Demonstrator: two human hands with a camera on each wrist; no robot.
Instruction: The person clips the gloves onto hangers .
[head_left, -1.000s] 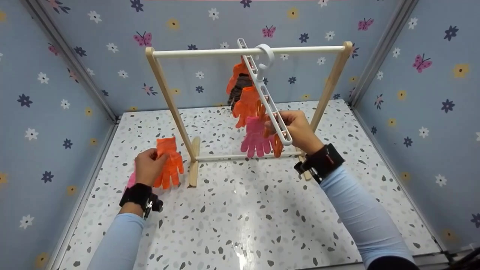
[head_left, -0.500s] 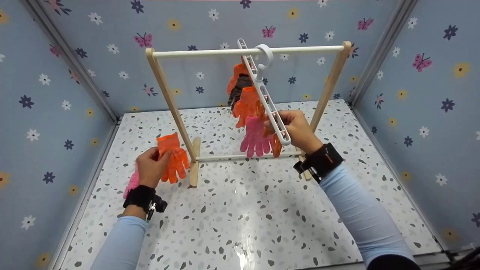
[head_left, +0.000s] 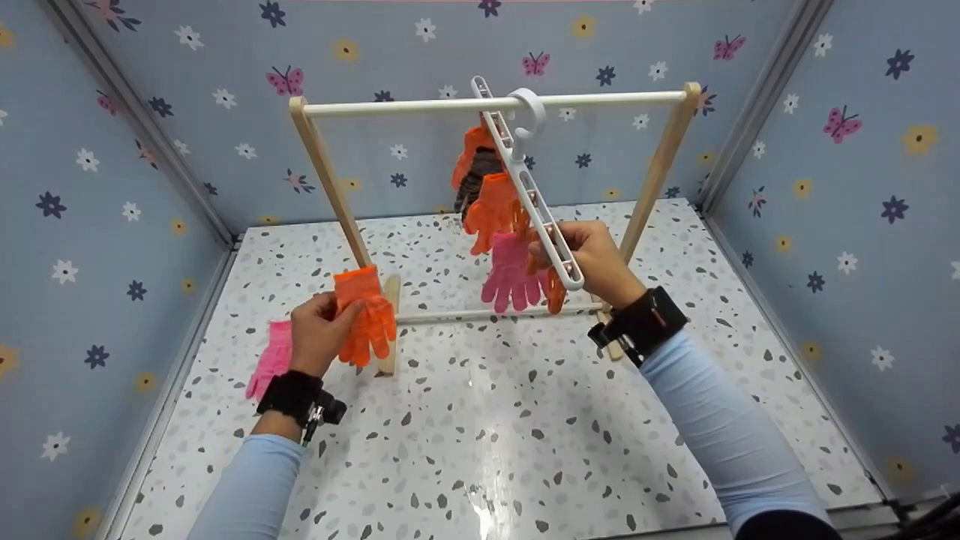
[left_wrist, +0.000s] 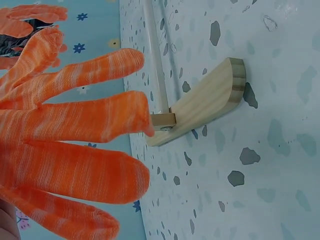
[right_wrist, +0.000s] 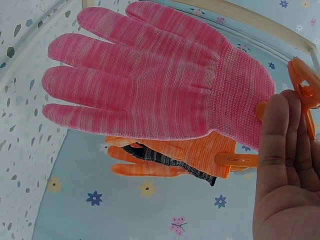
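My left hand (head_left: 319,337) pinches an orange knit glove (head_left: 369,330) near its cuff, its fingers hanging down; in the left wrist view the orange glove (left_wrist: 80,120) fills the left side. My right hand (head_left: 598,259) is at the near end of a white clip hanger (head_left: 519,163), its fingers around an orange clip (right_wrist: 261,110) at the cuff of a hanging pink glove (right_wrist: 150,80). Most of that clip is hidden by the fingers. Another orange clip (head_left: 555,291) hangs at the hanger's near tip, holding nothing.
A wooden rack with a white rail (head_left: 420,106) carries the hanger. Farther along hang an orange glove (head_left: 491,206), a dark striped glove (head_left: 476,180) and another orange glove (head_left: 469,150). One pink glove (head_left: 271,360) lies on the speckled surface at left. Patterned walls enclose the space.
My left hand has lifted the orange glove and carried it slightly right, in front of the rack's left post, uncovering the pink glove lying there. My right hand stays at the hanger.
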